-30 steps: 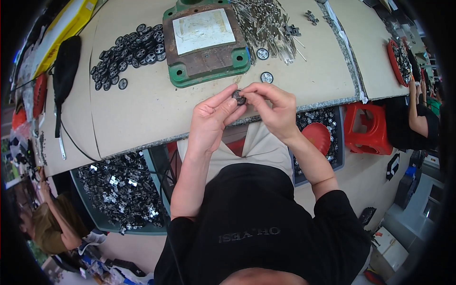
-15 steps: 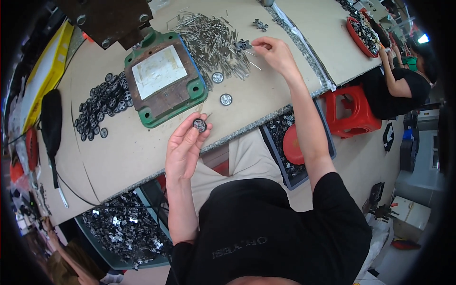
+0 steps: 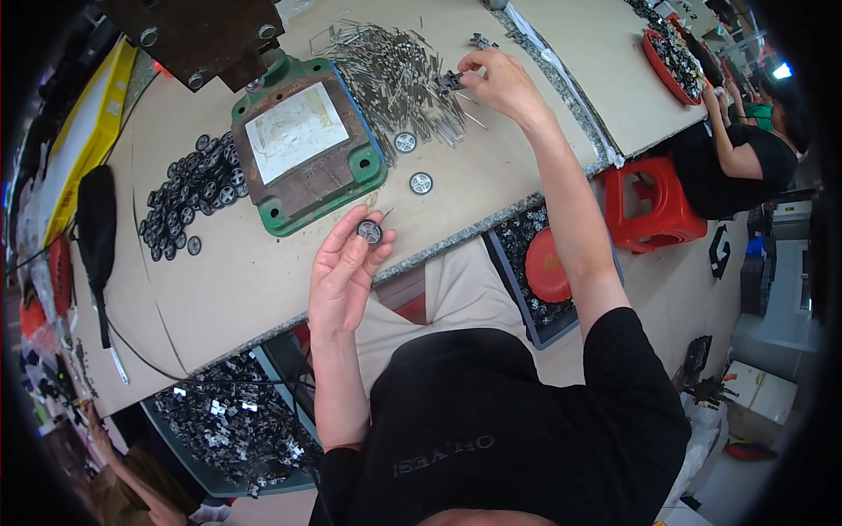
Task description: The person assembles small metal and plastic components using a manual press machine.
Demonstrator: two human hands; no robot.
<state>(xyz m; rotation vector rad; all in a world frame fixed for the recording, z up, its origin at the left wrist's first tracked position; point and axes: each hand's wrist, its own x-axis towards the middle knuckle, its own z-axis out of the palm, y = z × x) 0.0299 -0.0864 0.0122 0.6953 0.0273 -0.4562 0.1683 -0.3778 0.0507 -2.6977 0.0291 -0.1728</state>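
My left hand (image 3: 340, 276) pinches a small black toy wheel (image 3: 369, 231) with a silver spoked hub, and a thin metal pin (image 3: 388, 213) sticks up beside it. Farther off, my right hand (image 3: 509, 86) reaches over the table with thumb and index finger bent and their tips apart. Those fingertips are at the right edge of a small dark plastic part (image 3: 449, 81), which lies by a heap of thin metal pins (image 3: 386, 70). A similar dark part (image 3: 481, 41) rests just beyond the hand. Two loose wheels (image 3: 404, 142) (image 3: 421, 182) lie between my hands.
A green press base (image 3: 368, 171) with a pale plate stands left of the pins, under a dark press head (image 3: 197, 35). Many wheels (image 3: 197, 184) are piled left of it. Bins of dark parts (image 3: 232, 421) (image 3: 548, 329) flank my lap. A red stool (image 3: 653, 206) stands right.
My right hand has shifted slightly away from me and to the left, and its thumb and index finger look wider apart. My left hand keeps its hold on the wheel.
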